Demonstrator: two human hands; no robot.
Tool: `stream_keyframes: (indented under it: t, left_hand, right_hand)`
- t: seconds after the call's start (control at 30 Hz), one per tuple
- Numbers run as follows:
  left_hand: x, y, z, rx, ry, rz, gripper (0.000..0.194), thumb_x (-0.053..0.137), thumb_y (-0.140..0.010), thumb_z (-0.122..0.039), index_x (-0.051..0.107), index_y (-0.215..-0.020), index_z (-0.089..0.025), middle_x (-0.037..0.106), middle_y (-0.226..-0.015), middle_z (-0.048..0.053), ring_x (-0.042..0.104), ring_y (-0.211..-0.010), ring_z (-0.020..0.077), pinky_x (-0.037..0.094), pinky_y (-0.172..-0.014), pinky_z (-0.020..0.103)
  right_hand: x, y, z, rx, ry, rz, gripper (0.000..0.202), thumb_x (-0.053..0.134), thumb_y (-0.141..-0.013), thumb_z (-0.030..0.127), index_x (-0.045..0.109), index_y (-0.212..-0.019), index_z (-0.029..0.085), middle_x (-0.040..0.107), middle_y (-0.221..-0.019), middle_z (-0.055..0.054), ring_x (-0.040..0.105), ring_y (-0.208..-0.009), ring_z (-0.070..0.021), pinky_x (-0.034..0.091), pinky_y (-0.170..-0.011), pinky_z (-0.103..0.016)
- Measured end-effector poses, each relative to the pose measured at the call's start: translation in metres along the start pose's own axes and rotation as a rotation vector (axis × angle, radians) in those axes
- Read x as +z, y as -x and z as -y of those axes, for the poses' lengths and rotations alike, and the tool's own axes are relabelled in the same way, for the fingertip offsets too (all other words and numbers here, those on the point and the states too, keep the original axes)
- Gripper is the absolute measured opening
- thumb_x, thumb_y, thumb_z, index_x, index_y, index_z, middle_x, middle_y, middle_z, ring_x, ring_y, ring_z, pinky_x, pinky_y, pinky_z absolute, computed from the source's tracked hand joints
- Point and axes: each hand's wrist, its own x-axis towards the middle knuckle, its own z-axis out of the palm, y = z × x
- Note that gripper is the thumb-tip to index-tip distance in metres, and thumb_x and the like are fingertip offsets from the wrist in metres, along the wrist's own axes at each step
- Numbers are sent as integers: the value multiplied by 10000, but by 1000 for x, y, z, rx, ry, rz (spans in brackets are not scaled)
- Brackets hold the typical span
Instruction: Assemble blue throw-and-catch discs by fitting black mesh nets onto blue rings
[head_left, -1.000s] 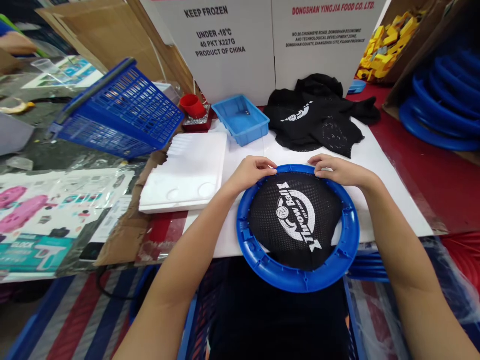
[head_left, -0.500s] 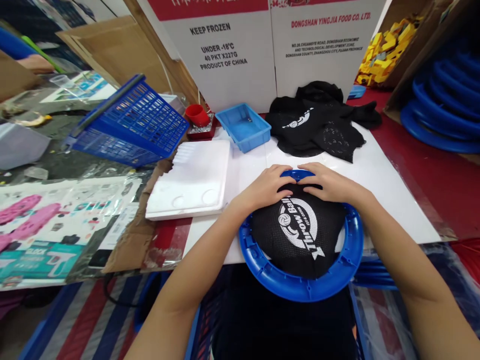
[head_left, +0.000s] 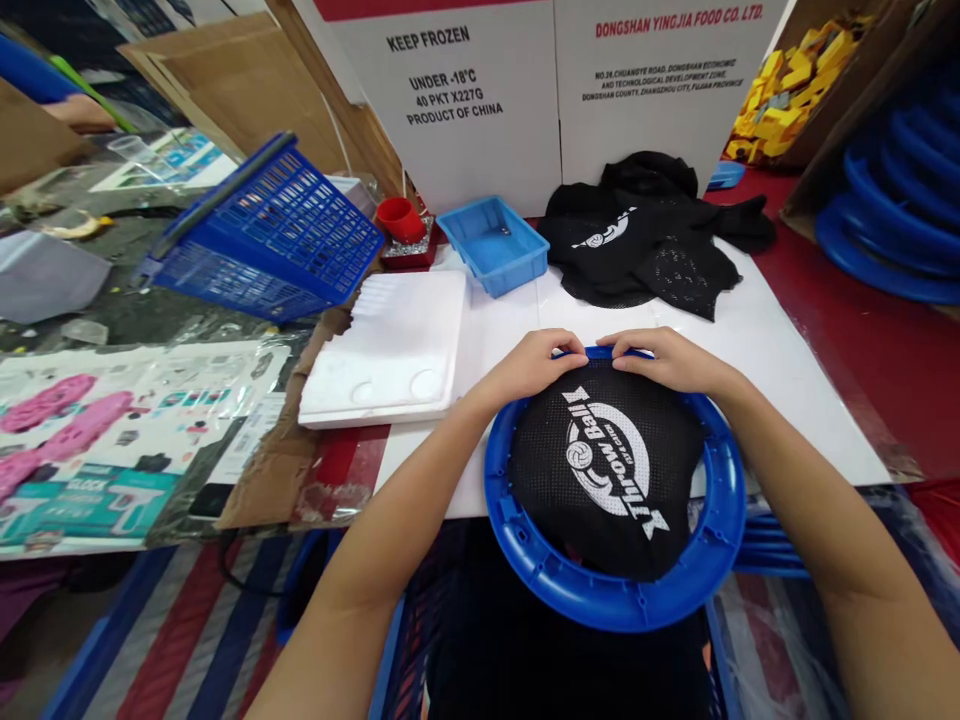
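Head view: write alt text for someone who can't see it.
The left hand and right hand hold black "Throw Ball" mesh at the far rim of a blue ring. Behind are a light-blue tray, crumpled black fabric and a white carton.

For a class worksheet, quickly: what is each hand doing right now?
Left hand: closed, pinching the black mesh at the far rim of the blue ring.
Right hand: closed, pinching the same far edge.

One held blue ring (head_left: 615,608); one white foam slab (head_left: 394,340) — one red cup (head_left: 403,222); one tilted basket (head_left: 277,245).
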Motion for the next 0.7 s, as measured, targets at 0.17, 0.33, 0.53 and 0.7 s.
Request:
stream_keyframes:
  t: [0.17,0.33,0.53,0.7]
  left_hand:
    - [3,-6,8,-38,41,24,244,675,-955,-401,796,-948,-190,803,-969,48,700,-924,228,523,-878,366]
    - [3,-8,11,-65,84,35,278,703,-922,-429,816,-941,-176,815,-950,61,707,-908,234,526,-848,363]
    - [7,-6,9,-4,-43,-53,194,701,-932,-346,827,-925,-198,830,-972,51,726,-935,230,540,-890,375]
    - [0,-4,8,-21,58,29,187,725,-919,-327,828,-969,-179,830,-996,69,738,-941,224,569,-916,384]
  right_hand:
    - [-3,0,-4,9,37,6,278,599,-1013,459,767,-948,248,746,-1445,-63,703,-1299,-345,487,-1164,-505]
    - [-7,-2,-7,3,27,70,286,569,-1022,444,736,-905,242,731,-1464,-61,687,-1306,-333,494,-1149,-512]
    - [-4,-1,-9,-21,87,26,291,553,-1024,424,766,-931,247,743,-1429,-70,679,-1300,-328,495,-1153,-498]
    - [-12,3,-3,-2,101,76,300,563,-1010,424,800,-996,240,731,-1424,-91,660,-1304,-339,475,-1177,-518]
